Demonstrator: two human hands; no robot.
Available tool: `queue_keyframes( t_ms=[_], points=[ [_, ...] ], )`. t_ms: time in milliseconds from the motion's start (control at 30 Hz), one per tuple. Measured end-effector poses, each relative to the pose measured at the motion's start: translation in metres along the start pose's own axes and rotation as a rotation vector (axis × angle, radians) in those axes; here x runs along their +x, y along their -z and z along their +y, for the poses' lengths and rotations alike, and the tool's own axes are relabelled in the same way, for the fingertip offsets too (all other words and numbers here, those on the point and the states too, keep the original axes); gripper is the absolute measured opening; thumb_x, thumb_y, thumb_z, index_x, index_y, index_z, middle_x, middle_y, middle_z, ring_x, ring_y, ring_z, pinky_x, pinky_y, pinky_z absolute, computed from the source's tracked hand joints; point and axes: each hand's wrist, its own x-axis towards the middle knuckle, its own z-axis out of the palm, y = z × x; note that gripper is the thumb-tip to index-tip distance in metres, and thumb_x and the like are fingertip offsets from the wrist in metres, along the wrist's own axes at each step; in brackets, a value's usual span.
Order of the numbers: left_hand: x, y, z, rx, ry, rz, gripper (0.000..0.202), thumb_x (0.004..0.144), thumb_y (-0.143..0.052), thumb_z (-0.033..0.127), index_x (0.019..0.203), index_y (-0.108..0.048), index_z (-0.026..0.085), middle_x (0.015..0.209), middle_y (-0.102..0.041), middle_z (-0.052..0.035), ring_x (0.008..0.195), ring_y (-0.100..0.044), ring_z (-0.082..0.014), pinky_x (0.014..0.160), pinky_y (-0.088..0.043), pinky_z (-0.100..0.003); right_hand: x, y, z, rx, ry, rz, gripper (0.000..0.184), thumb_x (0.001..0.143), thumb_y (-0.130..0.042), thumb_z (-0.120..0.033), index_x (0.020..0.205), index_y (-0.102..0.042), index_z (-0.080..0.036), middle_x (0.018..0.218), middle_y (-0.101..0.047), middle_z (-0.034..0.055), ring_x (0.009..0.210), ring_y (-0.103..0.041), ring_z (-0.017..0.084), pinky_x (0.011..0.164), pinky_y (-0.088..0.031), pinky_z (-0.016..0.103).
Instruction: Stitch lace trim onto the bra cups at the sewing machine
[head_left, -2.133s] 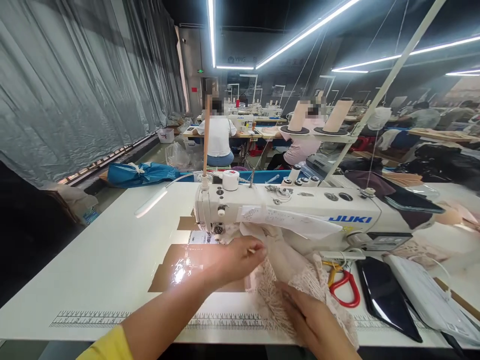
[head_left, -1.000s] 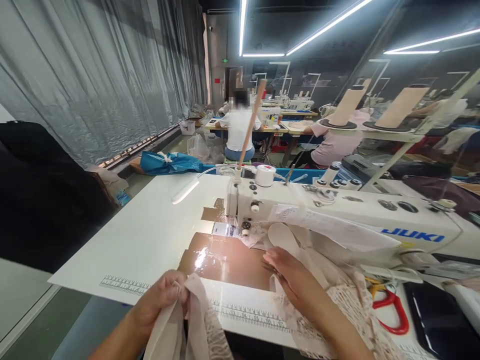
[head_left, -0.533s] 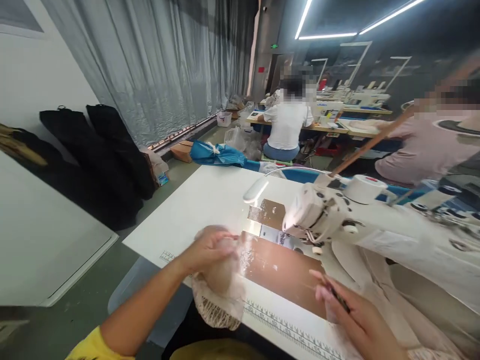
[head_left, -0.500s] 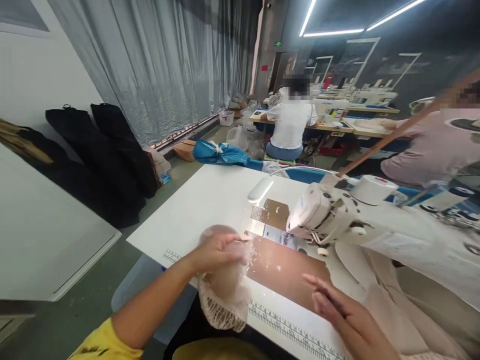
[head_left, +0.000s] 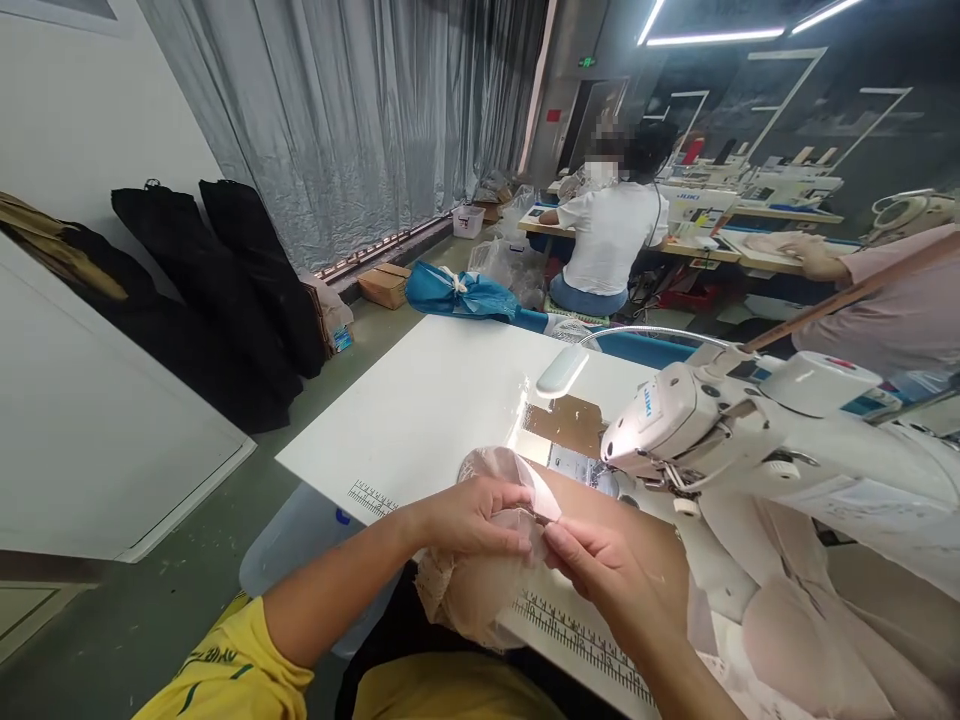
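Note:
My left hand (head_left: 487, 515) is closed on a pale pink bra cup (head_left: 487, 590) with a lacy edge, held over the table's front edge. The fingers and thumb of my right hand (head_left: 592, 560) pinch at the cup's edge, close to my left fingertips. A small dark sliver shows between the two hands; I cannot tell what it is. Just beyond them stands the white sewing machine (head_left: 675, 430), its needle area above a metal plate (head_left: 574, 462). Brown covering (head_left: 645, 540) lies on the table in front of the machine.
More pale pink bra cups (head_left: 787, 630) lie under the machine's arm at right. A small lamp (head_left: 562, 370) hangs over the white table (head_left: 397, 400), which has ruler marks along its front. A blue bundle (head_left: 465, 290) is behind it. A co-worker in white (head_left: 611, 240) sits farther off.
My right hand has moved left and up from over the brown covering to meet the bra cup. My left hand has shifted slightly right with the cup. The camera view has turned a little left.

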Motion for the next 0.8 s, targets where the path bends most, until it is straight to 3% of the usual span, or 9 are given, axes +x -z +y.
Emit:
queue_keyframes(
  t_ms=[167, 267, 333, 400, 500, 600, 667, 700, 800],
  points=[
    [0.004, 0.0, -0.007, 0.066, -0.063, 0.035, 0.057, 0.079, -0.066, 0.035, 0.133, -0.049, 0.023, 0.135, -0.052, -0.0074, 0.126, -0.046, -0.0268, 0.106, -0.033, -0.039, 0.0, -0.008, -0.004, 0.03, 0.02, 0.028, 0.046, 0.082, -0.052, -0.058, 0.07, -0.064, -0.015, 0.057, -0.038, -0.0028, 0.052, -0.032, 0.009, 0.049, -0.029, 0.023],
    [0.004, 0.006, -0.011, -0.038, -0.034, 0.011, 0.06, 0.082, -0.064, 0.04, 0.135, -0.047, 0.019, 0.124, -0.06, -0.0105, 0.118, -0.052, -0.0261, 0.102, -0.037, -0.04, -0.006, 0.001, 0.014, -0.066, 0.067, 0.147, 0.046, 0.084, -0.05, -0.055, 0.098, -0.07, -0.016, 0.063, -0.052, 0.0007, 0.059, -0.048, 0.015, 0.058, -0.042, 0.027],
    [0.001, 0.014, -0.01, -0.095, 0.004, -0.002, 0.054, 0.085, -0.059, 0.043, 0.131, -0.05, 0.015, 0.109, -0.067, -0.0119, 0.106, -0.059, -0.0241, 0.095, -0.042, -0.038, -0.014, 0.016, 0.038, -0.264, 0.119, 0.294, 0.045, 0.086, -0.048, -0.051, 0.111, -0.068, -0.02, 0.073, -0.062, 0.0041, 0.071, -0.058, 0.02, 0.069, -0.047, 0.031],
    [-0.004, 0.024, -0.006, -0.115, 0.024, 0.024, 0.047, 0.089, -0.053, 0.045, 0.124, -0.054, 0.013, 0.102, -0.069, -0.0128, 0.098, -0.062, -0.0217, 0.089, -0.044, -0.035, -0.023, 0.037, 0.067, -0.582, 0.236, 0.414, 0.038, 0.086, -0.048, -0.047, 0.11, -0.068, -0.025, 0.099, -0.067, 0.0076, 0.09, -0.06, 0.025, 0.078, -0.049, 0.036],
    [-0.011, 0.035, 0.002, -0.131, 0.015, 0.11, 0.039, 0.092, -0.047, 0.043, 0.112, -0.058, 0.012, 0.1, -0.07, -0.0134, 0.094, -0.061, -0.0196, 0.087, -0.044, -0.033, -0.039, 0.068, 0.102, -0.985, 0.36, 0.584, 0.037, 0.086, -0.044, -0.04, 0.103, -0.07, -0.021, 0.104, -0.065, 0.0137, 0.096, -0.059, 0.033, 0.082, -0.048, 0.048],
    [-0.009, 0.027, 0.008, -0.102, -0.02, 0.158, 0.033, 0.093, -0.046, 0.039, 0.101, -0.062, 0.012, 0.104, -0.068, -0.0127, 0.096, -0.059, -0.0189, 0.087, -0.043, -0.031, -0.052, 0.076, 0.108, -1.023, 0.317, 0.78, 0.04, 0.086, -0.041, -0.041, 0.104, -0.067, -0.016, 0.112, -0.06, 0.0197, 0.108, -0.054, 0.04, 0.09, -0.043, 0.056],
    [-0.001, 0.011, 0.011, -0.069, -0.046, 0.155, 0.033, 0.093, -0.047, 0.039, 0.097, -0.065, 0.012, 0.103, -0.067, -0.0112, 0.095, -0.058, -0.0185, 0.085, -0.043, -0.028, -0.055, 0.062, 0.094, -0.798, 0.213, 0.733, 0.044, 0.082, -0.051, -0.047, 0.117, -0.06, -0.022, 0.128, -0.054, 0.0146, 0.116, -0.051, 0.037, 0.092, -0.045, 0.051],
    [0.005, 0.002, 0.012, -0.059, -0.054, 0.155, 0.033, 0.092, -0.048, 0.039, 0.096, -0.066, 0.012, 0.1, -0.067, -0.01, 0.092, -0.059, -0.0179, 0.081, -0.043, -0.027, -0.053, 0.051, 0.083, -0.607, 0.189, 0.639, 0.047, 0.08, -0.055, -0.048, 0.122, -0.057, -0.027, 0.133, -0.052, 0.0107, 0.115, -0.053, 0.033, 0.089, -0.048, 0.046],
    [0.024, -0.022, 0.014, -0.004, -0.097, 0.179, 0.033, 0.089, -0.051, 0.04, 0.091, -0.068, 0.012, 0.087, -0.066, -0.0069, 0.081, -0.059, -0.0162, 0.072, -0.044, -0.024, -0.039, 0.014, 0.051, -0.015, 0.165, 0.154, 0.055, 0.077, -0.061, -0.05, 0.125, -0.052, -0.023, 0.122, -0.06, 0.012, 0.106, -0.059, 0.028, 0.087, -0.05, 0.039]
  ],
)
